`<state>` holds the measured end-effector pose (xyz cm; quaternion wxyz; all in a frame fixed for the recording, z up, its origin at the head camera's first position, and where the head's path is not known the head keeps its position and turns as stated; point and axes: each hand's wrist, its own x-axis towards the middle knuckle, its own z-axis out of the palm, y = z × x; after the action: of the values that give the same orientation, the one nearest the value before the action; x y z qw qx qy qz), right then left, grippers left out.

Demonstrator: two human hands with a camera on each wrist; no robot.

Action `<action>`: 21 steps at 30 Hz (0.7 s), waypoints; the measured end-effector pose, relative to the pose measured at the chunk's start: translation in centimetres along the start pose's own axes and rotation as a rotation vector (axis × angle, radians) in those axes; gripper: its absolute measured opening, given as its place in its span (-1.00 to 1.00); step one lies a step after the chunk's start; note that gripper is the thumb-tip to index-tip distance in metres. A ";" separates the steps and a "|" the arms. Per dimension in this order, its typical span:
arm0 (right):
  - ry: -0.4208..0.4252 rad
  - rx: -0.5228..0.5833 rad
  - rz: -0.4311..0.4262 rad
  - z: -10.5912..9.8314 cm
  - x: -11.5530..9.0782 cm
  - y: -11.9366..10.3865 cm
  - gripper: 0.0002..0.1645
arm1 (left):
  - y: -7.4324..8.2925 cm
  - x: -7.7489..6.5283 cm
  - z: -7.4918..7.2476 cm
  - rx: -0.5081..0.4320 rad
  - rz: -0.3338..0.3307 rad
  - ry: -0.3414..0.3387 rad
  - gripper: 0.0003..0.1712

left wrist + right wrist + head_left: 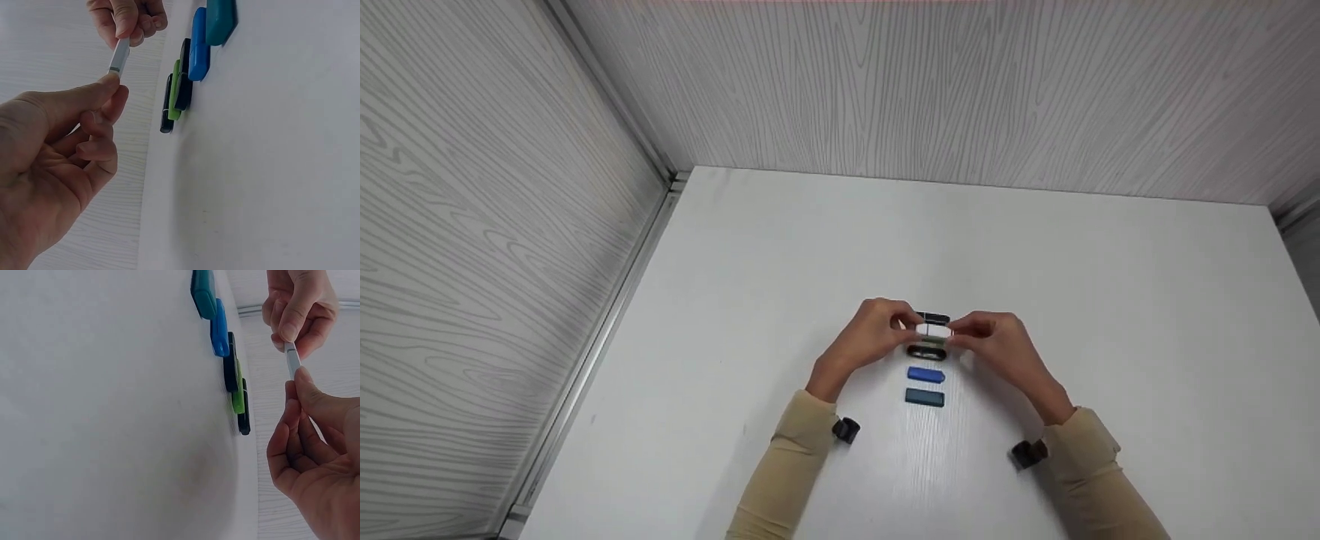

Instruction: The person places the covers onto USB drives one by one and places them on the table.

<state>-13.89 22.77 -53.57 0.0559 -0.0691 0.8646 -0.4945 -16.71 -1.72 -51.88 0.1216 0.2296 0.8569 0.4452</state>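
Between both hands, above the table, is a small white USB flash drive [936, 331] with a dark seam across it near its left end. My left hand [877, 331] pinches the left end between thumb and forefinger. At the opposite end, my right hand [997, 346] pinches it the same way. The left wrist view shows the white flash drive [118, 56] edge-on, with the fingertips covering both ends. Under and behind it lie a black stick [936, 318], a green stick [933, 342] and a black rounded stick [926, 352].
Nearer to me in the same row lie a blue stick [925, 374] and a teal stick [924, 397]. The white table [720, 247] is bounded by wood-grained panels [885, 90] at the back and left. Dark wrist cameras [846, 430] jut out from both sleeves.
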 end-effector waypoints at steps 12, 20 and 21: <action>0.006 -0.068 0.001 -1.0 2.3 -0.4 -0.80 | -0.2 2.6 -1.2 0.054 -0.022 -0.029 -0.73; 0.009 -0.084 -0.007 -0.9 3.5 -0.1 -0.78 | -0.9 3.7 -1.4 0.072 -0.033 -0.033 -0.74; 0.009 -0.089 -0.010 -0.9 3.6 0.0 -0.77 | -1.0 3.9 -1.4 0.072 -0.033 -0.033 -0.75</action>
<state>-17.59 22.87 -53.23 0.0465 -0.0735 0.8858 -0.4559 -20.93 -1.25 -51.87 0.1348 0.2268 0.8739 0.4083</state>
